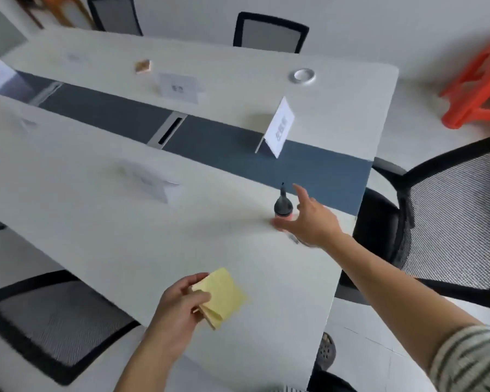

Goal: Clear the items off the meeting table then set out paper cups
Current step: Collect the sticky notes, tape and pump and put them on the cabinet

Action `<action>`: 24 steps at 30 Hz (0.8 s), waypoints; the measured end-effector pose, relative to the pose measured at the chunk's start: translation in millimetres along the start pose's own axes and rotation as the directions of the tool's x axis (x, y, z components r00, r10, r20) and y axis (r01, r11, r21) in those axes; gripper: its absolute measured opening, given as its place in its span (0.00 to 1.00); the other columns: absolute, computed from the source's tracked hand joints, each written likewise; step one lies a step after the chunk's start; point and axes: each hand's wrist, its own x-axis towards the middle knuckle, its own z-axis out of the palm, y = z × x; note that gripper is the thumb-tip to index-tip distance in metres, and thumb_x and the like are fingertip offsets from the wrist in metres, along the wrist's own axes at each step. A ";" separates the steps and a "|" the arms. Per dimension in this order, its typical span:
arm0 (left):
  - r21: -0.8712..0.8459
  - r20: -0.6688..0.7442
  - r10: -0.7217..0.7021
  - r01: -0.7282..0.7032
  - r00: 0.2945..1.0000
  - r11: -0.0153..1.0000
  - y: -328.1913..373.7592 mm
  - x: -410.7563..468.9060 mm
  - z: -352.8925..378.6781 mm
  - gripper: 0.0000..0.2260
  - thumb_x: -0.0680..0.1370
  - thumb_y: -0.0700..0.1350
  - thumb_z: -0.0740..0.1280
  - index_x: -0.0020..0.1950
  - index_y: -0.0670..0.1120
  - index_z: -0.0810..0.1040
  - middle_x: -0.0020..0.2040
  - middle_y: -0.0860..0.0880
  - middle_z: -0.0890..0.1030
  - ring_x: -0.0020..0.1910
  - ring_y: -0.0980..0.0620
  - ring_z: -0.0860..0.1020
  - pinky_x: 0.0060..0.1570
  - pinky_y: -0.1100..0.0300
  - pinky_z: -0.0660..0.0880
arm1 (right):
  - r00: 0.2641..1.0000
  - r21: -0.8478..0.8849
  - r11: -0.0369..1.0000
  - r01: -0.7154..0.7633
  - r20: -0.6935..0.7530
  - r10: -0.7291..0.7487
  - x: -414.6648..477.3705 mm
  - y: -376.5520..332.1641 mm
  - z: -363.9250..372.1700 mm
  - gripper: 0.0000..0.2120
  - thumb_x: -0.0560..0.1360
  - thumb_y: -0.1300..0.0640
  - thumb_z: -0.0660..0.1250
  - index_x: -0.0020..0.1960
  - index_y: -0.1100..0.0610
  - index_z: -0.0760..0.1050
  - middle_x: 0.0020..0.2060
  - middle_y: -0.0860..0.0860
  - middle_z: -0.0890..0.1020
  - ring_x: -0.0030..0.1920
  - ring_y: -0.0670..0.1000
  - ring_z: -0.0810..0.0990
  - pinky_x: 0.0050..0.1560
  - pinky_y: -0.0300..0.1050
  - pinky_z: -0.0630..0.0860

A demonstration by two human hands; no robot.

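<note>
A long white table [102, 239] has a dark blue strip [317, 171] running down its middle. On the near side of the strip, close to its right end, stands a small bottle [282, 203] with a black cone-shaped cap. Its lower part looks pale or clear, but blur hides what is inside. The right hand [309, 219] is right beside the bottle with its fingers spread apart, the forefinger pointing toward the strip and the thumb low by the bottle's base. Whether the hand touches the bottle cannot be told. Farther from the strip on the same side, near the table's front edge, the left hand [178, 301] holds a yellow pad [224, 295], with the thumb on top and the fingers curled under it. It is not clear whether the pad is lifted or resting on the table. A white name card [279, 128] stands upright on the far edge of the strip. A second card [153, 182] sits on the near side of the strip and a third [178, 87] on the far side. Beyond the strip are also a small brown block [142, 66] and a white round ring [302, 75], which may be a shallow dish or a cable hole. A metal cable slot [167, 131] is set into the strip. Black mesh chairs [450, 222] stand around the table, and a red stool [481, 80] stands past the strip's right end.
</note>
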 end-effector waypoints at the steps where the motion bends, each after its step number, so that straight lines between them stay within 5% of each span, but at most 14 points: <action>1: -0.032 -0.015 -0.004 0.003 1.000 0.999 -5.5 -2.4 -6.0 0.15 0.73 0.26 0.62 0.55 0.39 0.80 0.47 0.40 0.83 0.42 0.44 0.81 0.38 0.53 0.77 | 1.000 -0.055 0.998 -0.010 -0.001 0.010 10.3 -4.8 5.6 0.46 0.64 0.25 0.62 0.75 0.44 0.52 0.60 0.54 0.77 0.57 0.59 0.79 0.47 0.50 0.70; 5: -0.117 -0.030 -0.008 0.005 1.000 0.993 -21.4 -12.3 -28.6 0.13 0.73 0.26 0.62 0.52 0.35 0.82 0.43 0.41 0.86 0.39 0.47 0.85 0.35 0.58 0.80 | 0.998 -0.127 0.992 -0.018 -0.065 0.010 31.6 -18.1 21.1 0.22 0.72 0.33 0.53 0.57 0.45 0.69 0.49 0.54 0.78 0.41 0.59 0.75 0.39 0.48 0.67; 9: -0.216 -0.041 -0.009 0.000 0.999 0.976 -22.9 -12.6 -41.2 0.11 0.75 0.29 0.63 0.44 0.37 0.84 0.40 0.41 0.86 0.37 0.48 0.85 0.34 0.58 0.81 | 0.998 0.101 0.995 -0.017 -0.058 0.023 28.0 -21.9 16.7 0.13 0.75 0.43 0.57 0.42 0.48 0.75 0.34 0.46 0.80 0.38 0.55 0.77 0.34 0.45 0.70; 14: -0.292 -0.010 0.055 -0.056 0.998 0.955 -2.6 -5.2 -39.2 0.04 0.77 0.36 0.66 0.48 0.37 0.79 0.42 0.43 0.86 0.42 0.48 0.85 0.40 0.53 0.82 | 0.989 0.698 0.701 -0.145 0.118 0.087 -9.1 -42.0 -21.9 0.12 0.76 0.47 0.67 0.44 0.55 0.83 0.32 0.50 0.85 0.30 0.49 0.84 0.31 0.43 0.79; 18: -0.290 0.036 0.191 -0.172 0.981 0.941 25.9 -3.6 -29.0 0.03 0.77 0.36 0.66 0.46 0.38 0.79 0.42 0.42 0.84 0.43 0.48 0.83 0.47 0.54 0.78 | 0.958 0.693 0.689 -0.210 0.288 0.002 -52.6 -55.5 -49.1 0.13 0.71 0.46 0.73 0.47 0.54 0.81 0.36 0.53 0.88 0.35 0.54 0.87 0.34 0.45 0.81; 21: -0.218 0.262 0.295 -0.241 0.919 0.946 45.1 -7.5 -27.2 0.07 0.71 0.40 0.68 0.46 0.38 0.81 0.42 0.42 0.83 0.43 0.49 0.80 0.47 0.59 0.75 | 0.917 0.648 0.743 -0.169 0.380 -0.123 -80.4 -70.4 -49.9 0.13 0.73 0.47 0.71 0.52 0.54 0.84 0.47 0.55 0.87 0.46 0.56 0.87 0.42 0.43 0.82; 24: -0.110 0.503 0.239 -0.212 0.831 0.971 51.5 -15.5 -24.8 0.05 0.68 0.40 0.71 0.42 0.42 0.82 0.41 0.43 0.81 0.42 0.48 0.79 0.43 0.60 0.74 | 0.895 0.678 0.716 -0.165 0.407 -0.180 -98.5 -91.9 -40.7 0.10 0.76 0.51 0.68 0.52 0.54 0.84 0.50 0.57 0.87 0.49 0.58 0.86 0.47 0.45 0.83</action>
